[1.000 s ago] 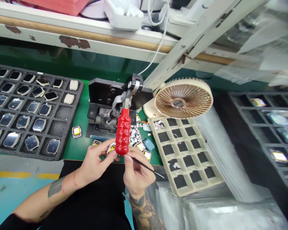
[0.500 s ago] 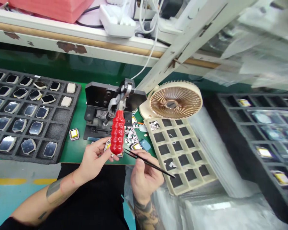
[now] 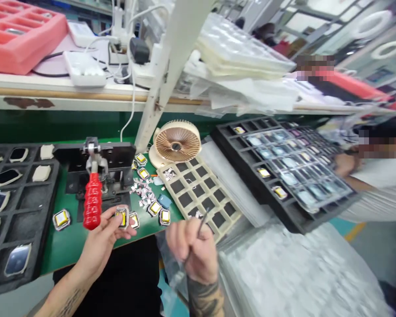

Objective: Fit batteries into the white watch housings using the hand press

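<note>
Between the thumb and fingers of my left hand [image 3: 100, 237] is a square watch case [image 3: 122, 216] with a yellow-edged part inside. Another such case [image 3: 134, 221] lies by the fingertips. Just beyond that hand stands a toggle press [image 3: 110, 180], its red grip [image 3: 92, 204] hanging toward me. My right hand [image 3: 194, 248], slightly blurred, is closed round dark tweezers [image 3: 203, 221] over the front edge of the bench, with the tips pointing up. More open watch cases [image 3: 155, 208] and a pile of small white pieces [image 3: 143, 192] lie to the right of the press.
A dark foam tray [image 3: 23, 220] of watches is at left, with a single case [image 3: 61, 219] beside it. A fan [image 3: 177, 143] stands behind a beige compartment tray [image 3: 201, 190]. Farther right, a co-worker's hand [image 3: 346, 164] is at a black tray [image 3: 273, 207].
The view has swung to the right, bringing the black tray and co-worker into sight. My right hand has drawn away from the watch case, and the tweezers have turned upward.
</note>
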Available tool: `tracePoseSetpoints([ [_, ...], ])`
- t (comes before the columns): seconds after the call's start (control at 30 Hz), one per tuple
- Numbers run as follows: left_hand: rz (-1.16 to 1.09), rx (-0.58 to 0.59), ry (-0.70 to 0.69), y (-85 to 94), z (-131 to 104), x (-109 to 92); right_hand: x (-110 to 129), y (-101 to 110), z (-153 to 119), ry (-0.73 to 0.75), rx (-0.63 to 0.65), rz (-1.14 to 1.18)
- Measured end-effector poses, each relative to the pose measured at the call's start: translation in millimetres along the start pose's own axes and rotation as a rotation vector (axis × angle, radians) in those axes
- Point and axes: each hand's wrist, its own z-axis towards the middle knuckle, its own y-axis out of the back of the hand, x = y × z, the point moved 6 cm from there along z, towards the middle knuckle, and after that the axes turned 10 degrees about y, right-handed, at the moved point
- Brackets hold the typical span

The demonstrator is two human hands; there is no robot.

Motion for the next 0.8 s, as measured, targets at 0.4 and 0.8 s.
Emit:
tracePoseSetpoints([
  [0.4,0.305,-0.066,-0.204,31.8,-23.3,-4.2,1.2,44.4,12.9,0.432,-0.370,-0.855],
  [0.8,0.445,-0.116,-0.417,66.6,-30.8,-3.6,-54.7,-21.1,-22.9,0.430,0.285,-0.883],
])
